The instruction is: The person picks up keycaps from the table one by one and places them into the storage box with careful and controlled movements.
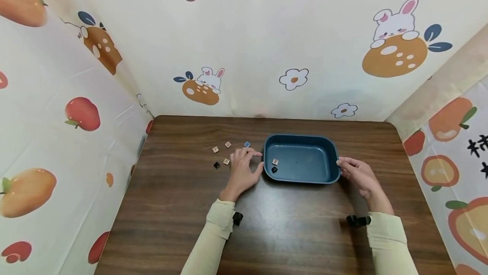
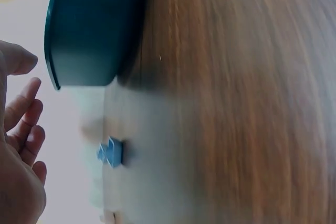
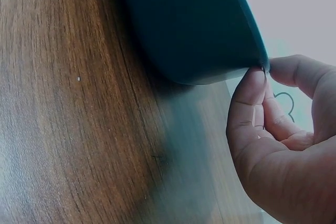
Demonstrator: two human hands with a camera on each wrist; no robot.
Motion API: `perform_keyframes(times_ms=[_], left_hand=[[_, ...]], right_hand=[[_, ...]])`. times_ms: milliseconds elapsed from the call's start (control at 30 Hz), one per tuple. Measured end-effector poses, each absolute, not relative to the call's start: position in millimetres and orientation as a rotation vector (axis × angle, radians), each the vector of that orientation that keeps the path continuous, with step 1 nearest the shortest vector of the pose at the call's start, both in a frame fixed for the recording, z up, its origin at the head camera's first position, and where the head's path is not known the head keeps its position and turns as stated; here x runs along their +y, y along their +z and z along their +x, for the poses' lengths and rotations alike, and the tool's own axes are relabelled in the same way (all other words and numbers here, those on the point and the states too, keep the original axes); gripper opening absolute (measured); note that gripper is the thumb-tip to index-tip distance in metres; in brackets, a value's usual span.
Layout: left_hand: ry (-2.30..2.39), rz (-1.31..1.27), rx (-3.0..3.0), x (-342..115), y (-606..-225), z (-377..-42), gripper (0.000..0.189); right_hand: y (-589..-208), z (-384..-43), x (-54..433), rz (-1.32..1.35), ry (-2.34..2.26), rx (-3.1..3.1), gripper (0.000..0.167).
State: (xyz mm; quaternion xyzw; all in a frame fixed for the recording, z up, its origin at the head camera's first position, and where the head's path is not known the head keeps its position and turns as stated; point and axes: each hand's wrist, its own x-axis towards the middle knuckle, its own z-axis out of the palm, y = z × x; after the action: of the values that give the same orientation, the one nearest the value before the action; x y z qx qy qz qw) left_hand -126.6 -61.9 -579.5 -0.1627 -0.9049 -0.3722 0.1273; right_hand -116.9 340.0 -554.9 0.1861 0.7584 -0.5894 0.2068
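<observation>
A dark teal rectangular tray (image 1: 301,177) sits on the table with a beige square piece (image 1: 275,162) and a black piece (image 1: 274,169) inside, near its left end. My right hand (image 1: 360,177) pinches the rim at the tray's right end; in the right wrist view the thumb and a bent finger (image 3: 247,93) meet on that rim. At the left end is my left hand (image 1: 244,172), thumb and fingers spread apart. The left wrist view shows those fingers (image 2: 32,142) close to the tray wall (image 2: 86,35), with a gap between. A small blue piece (image 1: 247,144) stands beyond them.
Left of the left hand lie several small square pieces, among them a beige one (image 1: 215,149), a pinkish one (image 1: 228,144) and a black one (image 1: 216,165). The brown wooden table (image 1: 297,228) ends at a patterned cloth (image 1: 251,54) behind; cloth hangs at both sides too.
</observation>
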Motion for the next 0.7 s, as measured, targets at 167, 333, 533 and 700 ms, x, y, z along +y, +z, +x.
perform_keyframes(times_ms=[167,333,533,700], left_hand=[[-1.070,-0.418,-2.632,-72,-585,-130,0.023],[-1.057,-0.366,-2.663,-81,-593,-131,0.025],[-1.068,-0.292,-2.713,-88,-599,-132,0.029],[-1.047,-0.268,-2.745,-92,-605,-133,0.030]], right_hand=[[-554,-117,340,0.544,-1.629,2.123,0.068],[-553,-116,337,0.527,-1.621,2.133,0.067],[-552,-116,336,0.543,-1.633,2.119,0.061],[-550,-117,334,0.551,-1.630,2.113,0.064]])
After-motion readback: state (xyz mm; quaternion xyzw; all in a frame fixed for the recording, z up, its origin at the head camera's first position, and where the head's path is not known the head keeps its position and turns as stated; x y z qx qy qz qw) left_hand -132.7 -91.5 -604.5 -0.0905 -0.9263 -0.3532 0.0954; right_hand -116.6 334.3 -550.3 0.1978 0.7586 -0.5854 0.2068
